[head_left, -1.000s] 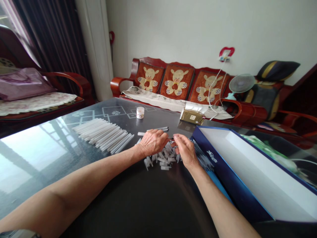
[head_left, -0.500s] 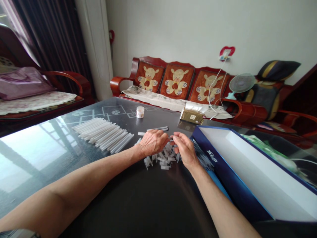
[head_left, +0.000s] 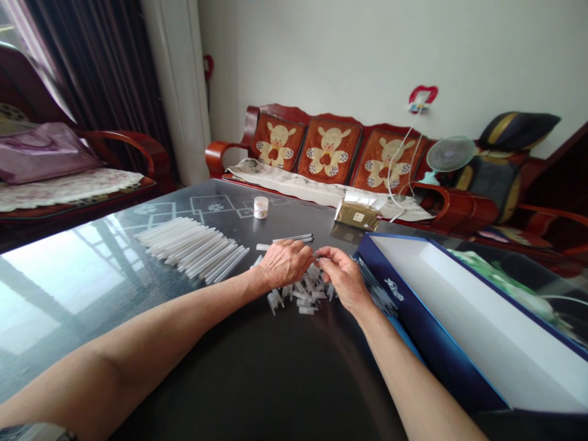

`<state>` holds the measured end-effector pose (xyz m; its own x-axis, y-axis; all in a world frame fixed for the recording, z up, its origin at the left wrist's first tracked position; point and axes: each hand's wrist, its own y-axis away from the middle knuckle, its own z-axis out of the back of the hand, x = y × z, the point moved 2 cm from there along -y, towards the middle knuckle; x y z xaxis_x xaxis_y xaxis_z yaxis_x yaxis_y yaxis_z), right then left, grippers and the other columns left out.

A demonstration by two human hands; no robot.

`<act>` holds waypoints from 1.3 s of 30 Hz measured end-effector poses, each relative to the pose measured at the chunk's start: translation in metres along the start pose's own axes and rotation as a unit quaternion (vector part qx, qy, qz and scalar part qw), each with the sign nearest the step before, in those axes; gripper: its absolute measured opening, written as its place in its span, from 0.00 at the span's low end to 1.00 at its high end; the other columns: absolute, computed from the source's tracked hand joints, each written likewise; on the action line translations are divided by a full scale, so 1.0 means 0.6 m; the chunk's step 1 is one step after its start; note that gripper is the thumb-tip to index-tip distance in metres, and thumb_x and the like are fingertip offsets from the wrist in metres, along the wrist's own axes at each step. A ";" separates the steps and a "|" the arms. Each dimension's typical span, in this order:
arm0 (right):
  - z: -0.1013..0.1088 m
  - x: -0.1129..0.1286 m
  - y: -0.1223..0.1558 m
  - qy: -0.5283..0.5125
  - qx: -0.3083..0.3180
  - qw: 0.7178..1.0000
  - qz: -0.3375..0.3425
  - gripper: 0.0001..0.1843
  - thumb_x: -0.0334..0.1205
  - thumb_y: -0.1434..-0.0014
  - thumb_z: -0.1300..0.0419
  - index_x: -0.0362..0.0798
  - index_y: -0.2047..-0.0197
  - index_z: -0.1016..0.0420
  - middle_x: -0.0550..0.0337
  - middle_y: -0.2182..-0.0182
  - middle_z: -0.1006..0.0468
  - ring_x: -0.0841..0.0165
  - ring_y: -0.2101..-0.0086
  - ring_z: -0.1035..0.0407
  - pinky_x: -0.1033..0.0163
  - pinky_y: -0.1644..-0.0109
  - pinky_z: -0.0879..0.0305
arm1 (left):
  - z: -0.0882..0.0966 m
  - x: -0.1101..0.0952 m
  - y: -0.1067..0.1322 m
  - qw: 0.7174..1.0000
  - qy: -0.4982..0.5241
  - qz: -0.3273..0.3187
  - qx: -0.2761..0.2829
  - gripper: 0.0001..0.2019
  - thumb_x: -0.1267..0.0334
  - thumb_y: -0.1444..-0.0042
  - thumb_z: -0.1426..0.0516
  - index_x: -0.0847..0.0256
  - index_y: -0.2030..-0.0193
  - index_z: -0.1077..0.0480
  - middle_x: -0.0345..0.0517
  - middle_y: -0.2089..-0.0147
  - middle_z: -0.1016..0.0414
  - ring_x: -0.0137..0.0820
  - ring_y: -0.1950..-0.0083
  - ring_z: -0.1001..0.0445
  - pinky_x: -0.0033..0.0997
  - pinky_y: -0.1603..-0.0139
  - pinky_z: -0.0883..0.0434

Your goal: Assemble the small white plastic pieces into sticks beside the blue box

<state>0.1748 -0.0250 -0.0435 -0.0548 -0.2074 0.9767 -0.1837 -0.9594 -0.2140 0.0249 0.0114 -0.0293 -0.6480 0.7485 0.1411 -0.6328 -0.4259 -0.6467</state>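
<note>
Carefully, a right hand [head_left: 345, 278] pinches a thin sliver [head_left: 318, 252] between its fingertips, while a left hand [head_left: 285, 263] curls over a heap of clear plastic pieces [head_left: 301, 297], its grip unclear. All this sits on a glossy dark table [head_left: 92, 294] — a blue box [head_left: 441, 343] bears unreadable white lettering, a red wooden sofa [head_left: 275, 116] behind.

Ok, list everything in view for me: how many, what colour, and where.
long plastic tubes: many, translucent white, fanned in a row on the dark glass tabletop
short plastic pieces: many, translucent white, heaped under the hands
small jar: one, white, on the table's far side
foil packet: one, gold, at the far table edge
open box: one, blue outside, white inside, right of the pile
cushions: three, orange-red, on a wooden bench
electric fan: one, white, right of the cushions
left hand: one, over the pile
right hand: one, over the pile
</note>
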 end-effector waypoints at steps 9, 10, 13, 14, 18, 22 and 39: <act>0.006 0.001 0.001 0.084 -0.038 0.995 -0.025 0.24 0.61 0.51 0.42 0.46 0.68 0.26 0.55 0.75 0.22 0.67 0.78 0.31 0.67 0.82 0.47 | 0.001 -0.003 0.001 1.000 -0.003 -0.011 0.010 0.18 0.56 0.35 0.56 0.62 0.67 0.32 0.45 0.72 0.31 0.30 0.69 0.30 0.30 0.65 0.36; 0.005 0.000 0.000 0.093 -0.030 0.995 -0.018 0.23 0.60 0.51 0.41 0.46 0.68 0.26 0.56 0.75 0.22 0.68 0.78 0.31 0.68 0.82 0.47 | 0.002 -0.003 0.001 1.000 -0.002 -0.011 0.013 0.18 0.56 0.35 0.56 0.62 0.67 0.32 0.45 0.72 0.31 0.30 0.69 0.30 0.30 0.65 0.36; 0.010 -0.004 -0.004 0.086 -0.029 0.996 0.000 0.22 0.58 0.52 0.40 0.47 0.66 0.26 0.57 0.73 0.22 0.69 0.77 0.32 0.68 0.81 0.47 | 0.002 -0.001 0.000 1.000 -0.003 -0.007 0.023 0.18 0.55 0.35 0.56 0.62 0.67 0.32 0.45 0.71 0.31 0.31 0.69 0.30 0.30 0.65 0.36; 0.014 -0.005 -0.006 0.080 -0.039 0.996 0.008 0.21 0.57 0.51 0.40 0.47 0.65 0.26 0.57 0.73 0.22 0.69 0.77 0.32 0.68 0.80 0.46 | 0.002 0.001 0.000 1.000 -0.004 -0.003 0.026 0.18 0.55 0.35 0.56 0.62 0.67 0.32 0.46 0.71 0.31 0.31 0.69 0.30 0.31 0.65 0.36; 0.034 0.005 -0.009 0.155 -0.049 0.985 0.064 0.14 0.48 0.50 0.40 0.47 0.64 0.26 0.60 0.73 0.23 0.69 0.74 0.31 0.67 0.73 0.39 | -0.002 0.011 0.000 0.999 -0.009 0.008 0.032 0.18 0.56 0.35 0.57 0.62 0.67 0.32 0.46 0.70 0.31 0.31 0.68 0.30 0.31 0.64 0.36; 0.030 0.029 0.004 0.275 0.031 0.957 0.089 0.08 0.43 0.51 0.41 0.48 0.71 0.26 0.65 0.80 0.27 0.71 0.78 0.35 0.67 0.72 0.41 | -0.006 0.015 0.002 0.999 -0.009 0.006 0.038 0.18 0.55 0.35 0.57 0.62 0.67 0.32 0.46 0.70 0.31 0.32 0.67 0.30 0.32 0.64 0.36; 0.022 0.017 -0.001 0.208 -0.010 0.976 0.058 0.15 0.49 0.50 0.41 0.46 0.66 0.23 0.59 0.74 0.21 0.69 0.76 0.28 0.66 0.70 0.35 | 0.004 0.003 0.005 0.997 0.025 -0.014 0.068 0.16 0.58 0.35 0.57 0.58 0.51 0.32 0.46 0.65 0.29 0.31 0.65 0.29 0.25 0.70 0.37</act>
<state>0.1875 -0.0294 -0.0331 -0.4687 -0.2146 0.8569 -0.1717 -0.9294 -0.3267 0.0206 0.0105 -0.0294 -0.6095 0.7841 0.1168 -0.7041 -0.4678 -0.5342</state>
